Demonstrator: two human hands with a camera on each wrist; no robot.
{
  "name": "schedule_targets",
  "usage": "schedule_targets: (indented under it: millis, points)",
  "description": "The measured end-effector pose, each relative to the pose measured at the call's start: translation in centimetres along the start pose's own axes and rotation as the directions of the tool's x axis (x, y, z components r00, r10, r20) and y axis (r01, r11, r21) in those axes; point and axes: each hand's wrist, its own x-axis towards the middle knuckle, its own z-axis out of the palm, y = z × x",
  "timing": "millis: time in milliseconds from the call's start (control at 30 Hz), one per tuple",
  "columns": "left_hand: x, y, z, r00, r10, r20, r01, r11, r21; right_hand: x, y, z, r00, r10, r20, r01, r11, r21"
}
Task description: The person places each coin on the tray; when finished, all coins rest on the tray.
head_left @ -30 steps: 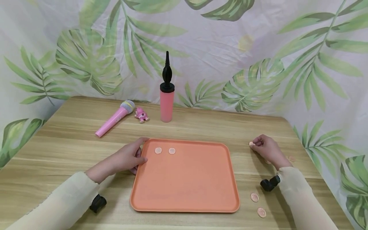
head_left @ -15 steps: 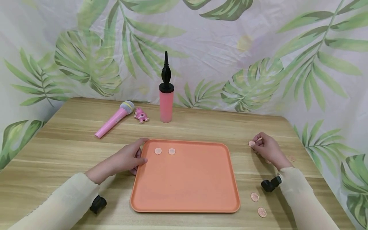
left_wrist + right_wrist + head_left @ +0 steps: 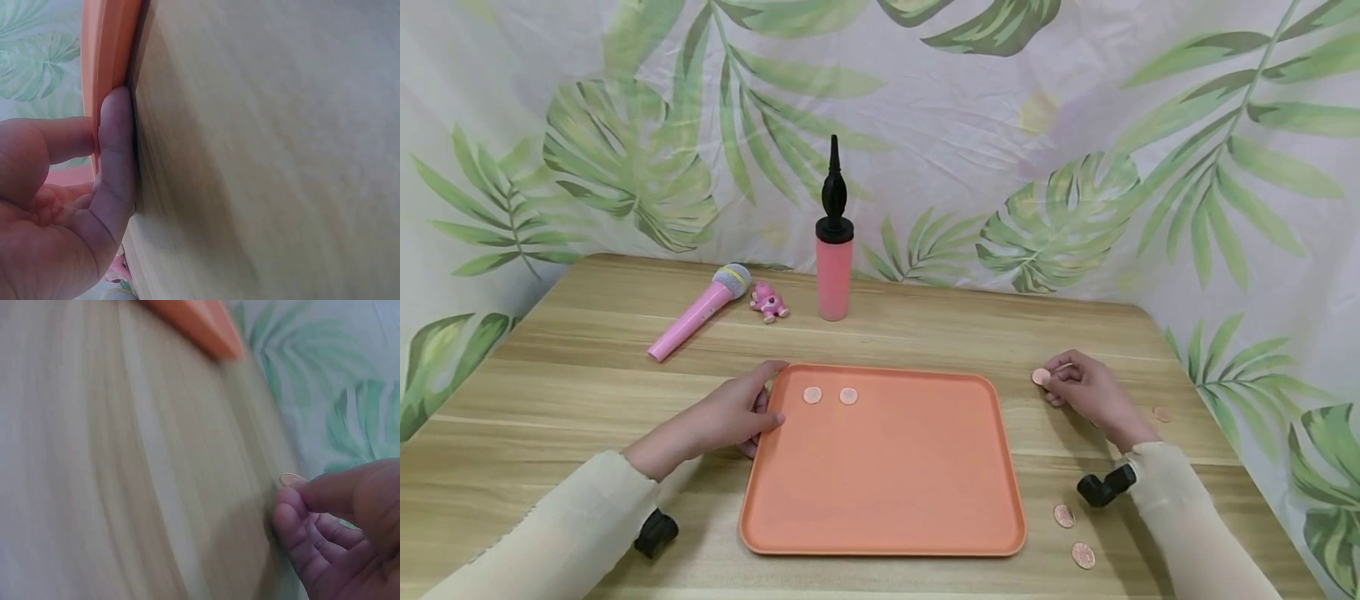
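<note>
On the pale wooden desk (image 3: 925,333), a flat orange plastic tray (image 3: 883,475) already carries two small copper coins (image 3: 830,395) near its far left corner. The left hand (image 3: 730,414) grips that corner; right of the tray, the right hand (image 3: 1086,392) pinches a third copper coin (image 3: 1041,377), lifted clear. Judged mid-transfer: next comes a carry over the tray's rim, beside the pair.
</note>
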Motion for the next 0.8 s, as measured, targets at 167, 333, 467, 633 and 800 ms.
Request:
schedule_targets:
  millis: [167,333,467,633,800]
  points:
    - [0.0,-0.1,0.0,1.0,0.004,0.0,-0.004,1.0,-0.003,-0.2,-1.8,1.8,0.997,-0.066,0.042,0.06,0.99,0.13]
    - [-0.1,-0.3,0.0,1.0,0.012,-0.004,-0.012,1.0,0.01,-0.3,-3.7,3.7,0.986,-0.137,0.097,0.113,0.97,0.217]
    - [-0.1,-0.3,0.0,1.0,0.013,-0.01,-0.013,1.0,0.02,0.1,-4.6,5.5,0.977,-0.142,0.162,0.096,0.961,0.26]
    - [0.0,-0.2,0.0,1.0,0.009,-0.007,-0.009,1.0,0.019,0.5,-5.3,7.9,0.969,-0.133,0.209,0.073,0.959,0.273]
    - [0.1,-0.3,0.1,1.0,0.007,-0.004,-0.007,1.0,0.008,0.8,-5.9,10.0,0.958,-0.144,0.249,0.075,0.961,0.268]
